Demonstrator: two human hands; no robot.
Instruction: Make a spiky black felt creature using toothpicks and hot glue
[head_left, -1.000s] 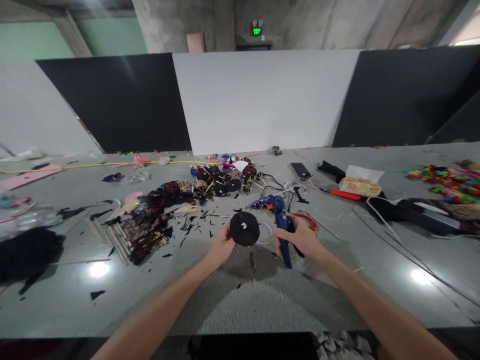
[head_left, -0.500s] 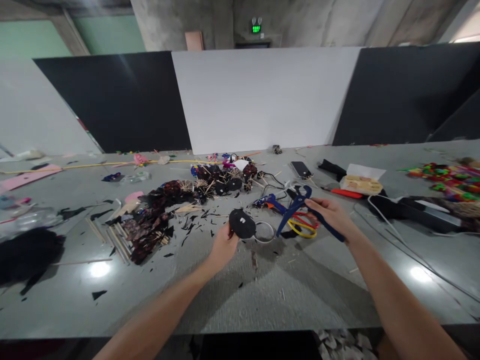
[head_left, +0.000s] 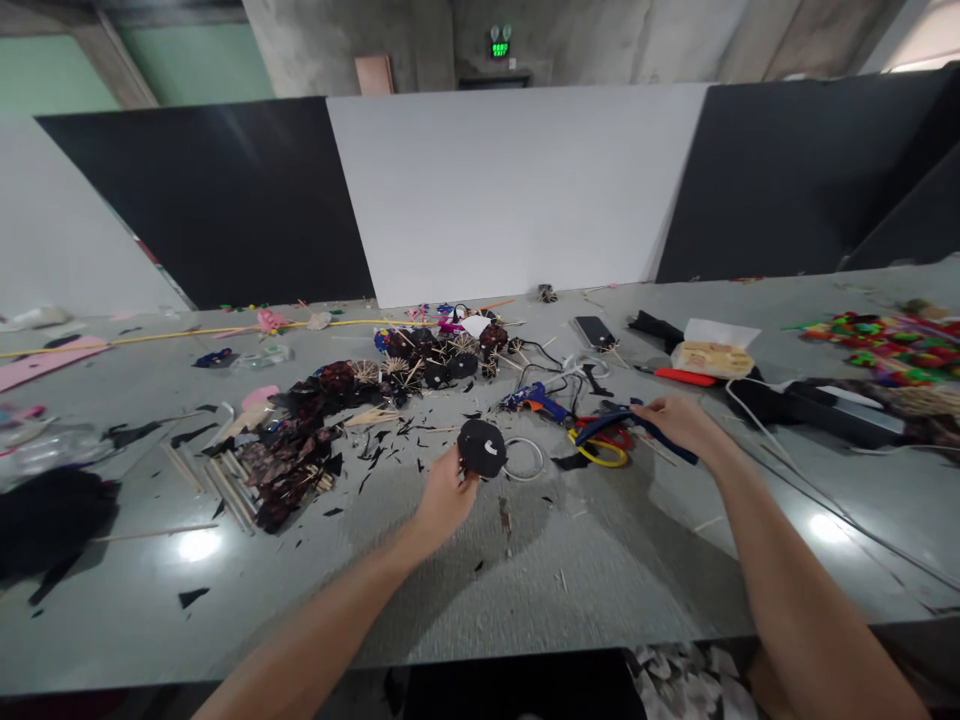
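Observation:
My left hand [head_left: 446,492] pinches a black round disc [head_left: 480,448], whose upper face carries a small white curved mark. Just right of the disc, a silver ring [head_left: 541,461] lies on the grey table. Farther right, my right hand [head_left: 679,425] is closed on dark blue-handled pliers [head_left: 660,437], held low over the table by a yellow ring [head_left: 606,461] and a red one. Beyond the rings rests a blue glue gun [head_left: 541,402] with an orange trigger.
Dark flower-like pieces with thin sticks [head_left: 431,358] form a pile ahead. Patterned dark fabric and sticks [head_left: 289,470] lie left, among black scraps. A phone [head_left: 594,332], a red-handled tool [head_left: 684,377], a yellow package [head_left: 712,358] and cables are at right. A white panel [head_left: 517,190] stands behind.
My right hand has lowered the pliers toward the rings and turned them flatter. My left hand keeps the disc in nearly the same place, and the white mark on it now appears curved.

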